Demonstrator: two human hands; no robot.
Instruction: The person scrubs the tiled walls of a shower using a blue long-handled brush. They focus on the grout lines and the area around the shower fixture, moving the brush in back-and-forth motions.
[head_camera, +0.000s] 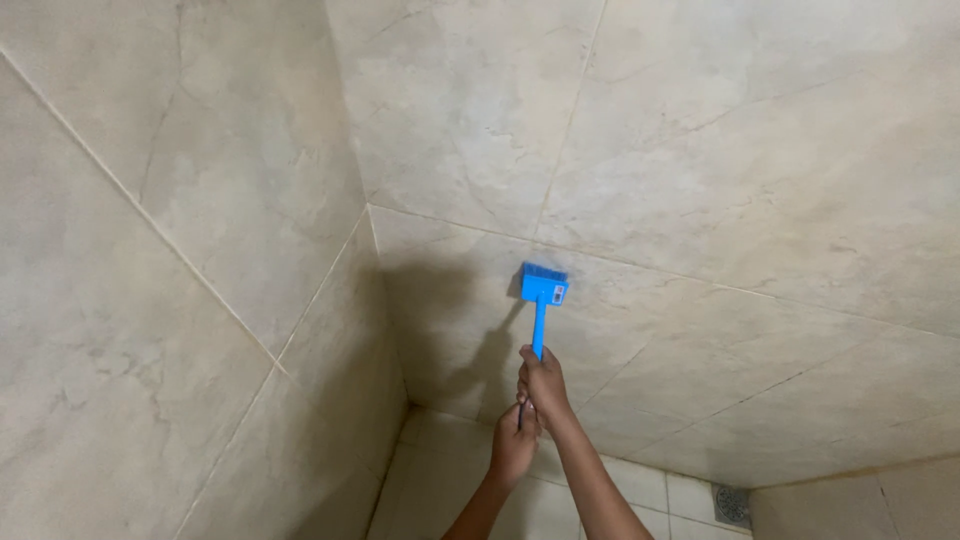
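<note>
Brush (543, 285), blue, long-handled, has its head flat against the beige tiled wall (720, 180), right of the corner and just below a grout line. Both hands grip the handle's near end: right hand (543, 380) higher, fingers wrapped tight around the shaft; left hand (514, 443) directly below, touching it, fingers likewise curled shut. Step in hand, by my judgement: scrubbing this wall tile. Further strokes call for firm pressure, head kept flat. Floor drain (731, 505) sits low at right; side wall (170, 280) stands left.
</note>
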